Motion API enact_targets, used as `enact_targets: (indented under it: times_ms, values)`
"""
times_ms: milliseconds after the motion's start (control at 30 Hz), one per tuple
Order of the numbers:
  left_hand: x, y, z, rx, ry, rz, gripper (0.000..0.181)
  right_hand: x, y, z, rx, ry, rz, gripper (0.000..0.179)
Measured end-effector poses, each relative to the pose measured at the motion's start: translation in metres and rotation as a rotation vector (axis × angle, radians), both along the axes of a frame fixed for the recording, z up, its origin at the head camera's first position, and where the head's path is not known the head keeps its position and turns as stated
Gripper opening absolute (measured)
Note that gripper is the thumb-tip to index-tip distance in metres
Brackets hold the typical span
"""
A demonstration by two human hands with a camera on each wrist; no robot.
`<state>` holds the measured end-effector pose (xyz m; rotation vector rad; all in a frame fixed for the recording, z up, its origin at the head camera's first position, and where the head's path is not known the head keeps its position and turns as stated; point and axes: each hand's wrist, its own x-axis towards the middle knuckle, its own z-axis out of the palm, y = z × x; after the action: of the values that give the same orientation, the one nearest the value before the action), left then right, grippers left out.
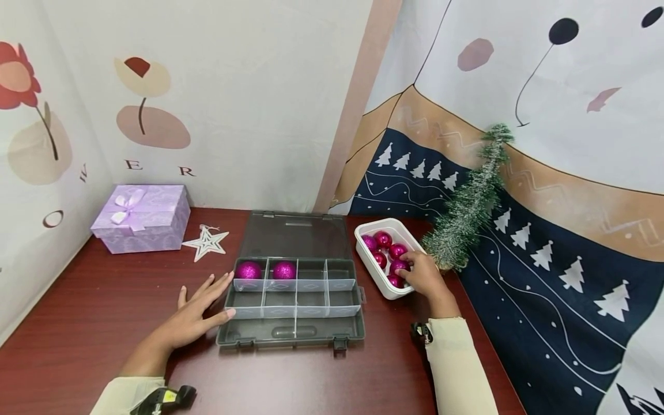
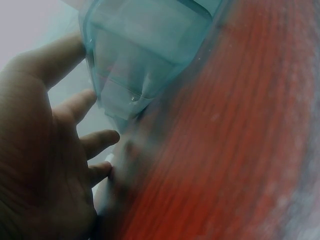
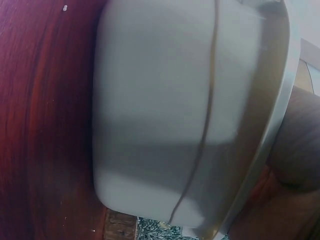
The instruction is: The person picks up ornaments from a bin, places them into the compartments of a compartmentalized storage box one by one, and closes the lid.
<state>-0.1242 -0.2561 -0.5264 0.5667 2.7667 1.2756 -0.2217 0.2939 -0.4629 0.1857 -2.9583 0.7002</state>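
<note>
My left hand (image 1: pixel 194 317) lies with fingers spread at the left edge of a grey compartment box (image 1: pixel 290 340), its fingertips touching that side. The box stands with its lid (image 1: pixel 295 236) raised at the back. Two glittery magenta Christmas baubles, one (image 1: pixel 248 270) in the back-left compartment and one (image 1: pixel 284 270) in the compartment beside it, sit in the back row. To the right, my right hand (image 1: pixel 426 276) reaches over the rim of a white tub (image 1: pixel 367 262). Its thumb and fingers pinch a magenta bauble (image 1: pixel 398 267) among several others. In the right wrist view, the tub's wall (image 3: pixel 155 100) hides the fingertips.
A lilac gift box (image 1: pixel 142 222) stands at the back left, with a white star ornament (image 1: pixel 206 242) beside it. A small artificial Christmas tree (image 1: pixel 469 207) rises behind the tub. Printed cloth walls (image 1: pixel 249 115) border the dark red table (image 1: pixel 129 300).
</note>
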Motion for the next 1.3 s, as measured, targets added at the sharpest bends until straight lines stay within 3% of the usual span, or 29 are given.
enact_targets:
  times_ms: [333,700,967,1200,1300]
  values:
    - [0.000,0.000,-0.002,-0.006,0.000,0.004,0.085,0.003,0.002,0.002,-0.041,-0.002,-0.008,0.035]
    - [-0.002,-0.001,-0.001,-0.012,0.010,0.000,0.085,0.008,0.009,0.022,-0.187,0.038,0.063,0.036]
    - [-0.002,-0.001,-0.001,-0.011,0.009,0.004,0.085,0.007,0.008,0.020,-0.397,0.094,0.149,0.040]
    - [-0.001,-0.001,-0.001,-0.008,-0.006,0.003,0.085,0.004,-0.001,0.013,-0.726,0.032,0.238,0.041]
    - [-0.001,0.000,0.000,-0.005,0.000,0.005,0.085,0.004,-0.007,0.014,-0.758,0.072,0.252,0.038]
